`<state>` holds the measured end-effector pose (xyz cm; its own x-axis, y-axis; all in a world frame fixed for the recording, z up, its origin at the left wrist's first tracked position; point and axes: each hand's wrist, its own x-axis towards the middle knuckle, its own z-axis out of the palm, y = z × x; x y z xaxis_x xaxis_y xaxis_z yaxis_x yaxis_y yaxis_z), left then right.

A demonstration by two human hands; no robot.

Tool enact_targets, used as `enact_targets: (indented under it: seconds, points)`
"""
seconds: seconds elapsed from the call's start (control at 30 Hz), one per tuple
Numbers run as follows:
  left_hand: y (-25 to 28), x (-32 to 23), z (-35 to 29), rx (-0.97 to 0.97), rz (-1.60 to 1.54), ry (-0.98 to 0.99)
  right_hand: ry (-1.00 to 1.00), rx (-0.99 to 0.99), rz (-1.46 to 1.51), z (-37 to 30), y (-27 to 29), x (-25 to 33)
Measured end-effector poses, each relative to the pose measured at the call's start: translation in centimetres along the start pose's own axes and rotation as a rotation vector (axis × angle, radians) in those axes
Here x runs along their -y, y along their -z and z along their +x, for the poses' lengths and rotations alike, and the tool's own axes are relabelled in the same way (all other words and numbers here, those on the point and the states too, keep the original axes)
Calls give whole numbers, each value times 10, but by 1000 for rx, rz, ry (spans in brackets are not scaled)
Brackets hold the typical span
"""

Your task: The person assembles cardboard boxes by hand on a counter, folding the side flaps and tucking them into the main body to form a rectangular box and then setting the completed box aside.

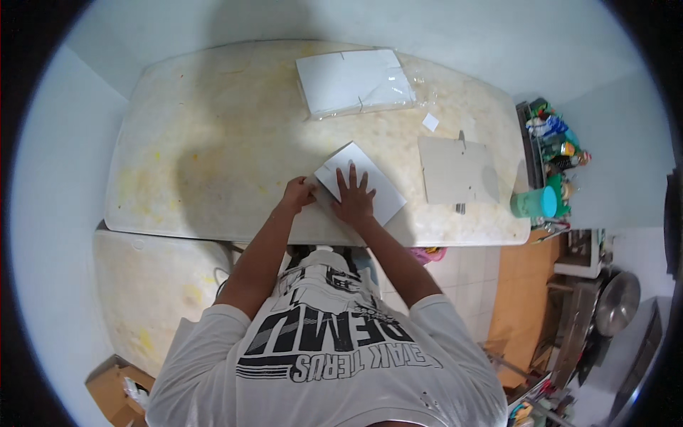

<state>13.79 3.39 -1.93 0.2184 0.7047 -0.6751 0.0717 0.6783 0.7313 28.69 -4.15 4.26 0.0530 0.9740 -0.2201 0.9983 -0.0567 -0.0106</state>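
A white, flat, box-like piece of card or paper lies turned at an angle near the table's front edge. On top of it rests my right hand, palm down with fingers spread. Close against its left edge, my left hand has its fingers curled together. Whether those fingertips pinch the edge or something small, I cannot make out. A grey card sheet sits to the right, with a small dark strip at its top and bottom edges. Beyond them is a stack of white sheets in clear plastic wrapping.
A small white square lies right of the stack. A turquoise-lidded cup stands at the table's right end, beside a dark rack of colourful packets. A lower table adjoins at left, with an open cardboard box beneath.
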Motion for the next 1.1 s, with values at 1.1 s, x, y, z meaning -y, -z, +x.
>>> enact_targets:
  seconds: [1.1]
  points:
    - [-69, -61, 50, 62, 851, -624, 175, 352, 275, 112, 12, -139]
